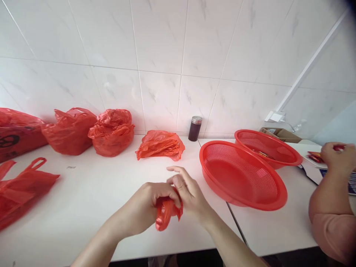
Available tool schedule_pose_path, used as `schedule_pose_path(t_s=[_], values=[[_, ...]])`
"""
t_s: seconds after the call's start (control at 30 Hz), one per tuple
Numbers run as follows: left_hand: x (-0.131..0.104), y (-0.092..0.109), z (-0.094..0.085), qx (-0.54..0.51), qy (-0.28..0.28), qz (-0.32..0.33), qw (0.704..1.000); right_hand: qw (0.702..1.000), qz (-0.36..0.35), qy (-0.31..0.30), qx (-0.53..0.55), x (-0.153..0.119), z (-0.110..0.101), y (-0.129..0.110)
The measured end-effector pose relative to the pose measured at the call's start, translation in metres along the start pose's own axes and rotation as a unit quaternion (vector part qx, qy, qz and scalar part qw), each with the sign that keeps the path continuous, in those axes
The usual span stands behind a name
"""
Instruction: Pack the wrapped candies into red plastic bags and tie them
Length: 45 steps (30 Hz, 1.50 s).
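A crumpled red plastic bag (164, 215) is gathered between my two hands, above the front part of the white table. My left hand (144, 207) is closed around it, fingers curled over the bunched plastic. Against its other side rests my right hand (189, 194), thumb and some fingers bent at the bag and one finger stretched out. Whatever the bag may hold is hidden. Just beyond my hands lies a flattened pile of red plastic bags (160, 145).
Two red plastic baskets (205, 167) (294, 157) stand at the right. Filled red bags (71, 133) (112, 135) line the wall at left. A dark thermos (195, 129) stands near the wall. At far right, a co-worker's hand (338, 157) is over a white scale (313, 172).
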<state>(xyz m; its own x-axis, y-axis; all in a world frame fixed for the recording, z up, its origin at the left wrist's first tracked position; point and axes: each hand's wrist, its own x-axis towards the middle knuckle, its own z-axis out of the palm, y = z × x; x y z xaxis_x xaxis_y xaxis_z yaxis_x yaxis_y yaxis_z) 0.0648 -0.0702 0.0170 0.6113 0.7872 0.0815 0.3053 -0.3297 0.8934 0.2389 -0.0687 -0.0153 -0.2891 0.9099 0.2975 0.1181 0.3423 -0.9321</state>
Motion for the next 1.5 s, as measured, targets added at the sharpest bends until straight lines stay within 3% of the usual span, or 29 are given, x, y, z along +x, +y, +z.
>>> schedule_pose_path(t_s=[0.07,0.17,0.3,0.43,0.6,0.67,0.77,0.93,1.07,1.27,1.4,1.5], values=[[0.003,-0.009,0.004,0.114,0.065,0.03,0.991,0.999,0.034,-0.022,0.034,0.003,0.006,0.012],[0.008,-0.027,0.013,0.239,0.196,0.091,0.947,0.992,0.037,-0.003,0.117,0.001,0.014,0.019],[0.008,-0.047,0.026,0.242,0.302,0.182,0.904,0.972,0.047,-0.048,0.224,-0.002,0.012,0.017],[-0.001,-0.052,0.031,0.223,0.279,0.15,0.922,0.969,0.097,-0.106,0.198,-0.003,-0.001,0.012],[-0.014,-0.043,0.027,0.159,0.211,0.135,0.955,0.989,0.044,-0.131,0.055,-0.006,-0.011,-0.004],[-0.018,-0.041,0.024,0.141,0.188,0.139,0.962,0.992,0.036,-0.119,0.007,-0.008,-0.012,-0.008],[-0.022,-0.043,0.022,0.125,0.166,0.141,0.968,0.994,-0.01,-0.044,-0.099,-0.009,-0.01,-0.006],[-0.027,-0.054,0.023,0.116,0.229,0.071,0.964,0.96,-0.111,0.061,-0.25,-0.01,-0.002,0.019],[-0.036,-0.062,0.03,0.056,0.288,-0.023,0.956,0.938,-0.138,0.116,-0.297,-0.015,-0.004,0.044],[-0.049,-0.075,0.031,-0.021,0.365,-0.072,0.928,0.956,-0.072,0.131,-0.254,-0.023,-0.016,0.073],[-0.064,-0.093,0.028,-0.048,0.449,-0.146,0.88,0.945,0.025,0.171,-0.278,-0.028,-0.025,0.111],[-0.071,-0.108,0.029,-0.056,0.46,-0.179,0.868,0.942,0.069,0.176,-0.278,-0.029,-0.026,0.13]])
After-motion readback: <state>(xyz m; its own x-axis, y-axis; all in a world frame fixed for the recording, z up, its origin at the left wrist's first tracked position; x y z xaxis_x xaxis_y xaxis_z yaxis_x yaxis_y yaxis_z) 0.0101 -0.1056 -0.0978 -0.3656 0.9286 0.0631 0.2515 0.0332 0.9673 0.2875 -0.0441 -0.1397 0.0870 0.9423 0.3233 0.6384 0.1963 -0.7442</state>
